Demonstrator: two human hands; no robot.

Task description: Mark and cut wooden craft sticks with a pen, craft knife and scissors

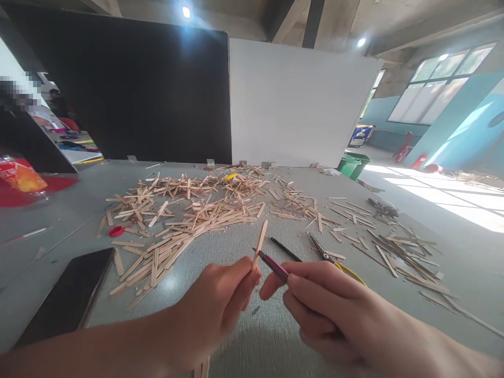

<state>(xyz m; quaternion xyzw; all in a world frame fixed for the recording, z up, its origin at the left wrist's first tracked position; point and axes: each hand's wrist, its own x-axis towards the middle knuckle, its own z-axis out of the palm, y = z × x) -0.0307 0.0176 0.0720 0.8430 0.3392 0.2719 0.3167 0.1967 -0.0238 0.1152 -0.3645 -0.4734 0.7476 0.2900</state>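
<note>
My left hand (224,294) is closed, pinching the lower end of a wooden craft stick (260,241) that stands nearly upright. My right hand (326,304) grips a slim, pointed, knife-like tool (275,266), dark with a pink-red side. Its tip reaches the stick just above my left fingertips; whether it cuts into the wood I cannot tell. Beyond my right hand lie a thin black rod (285,249) and scissors (323,253) with yellow handles, partly hidden by that hand.
Piles of craft sticks (189,231) spread across the grey table, with slivers (409,257) at the right. A dark flat slab (66,299) lies at left, near a red ring (115,231) and a bottle (23,176). Black (157,94) and white panels (299,100) stand behind.
</note>
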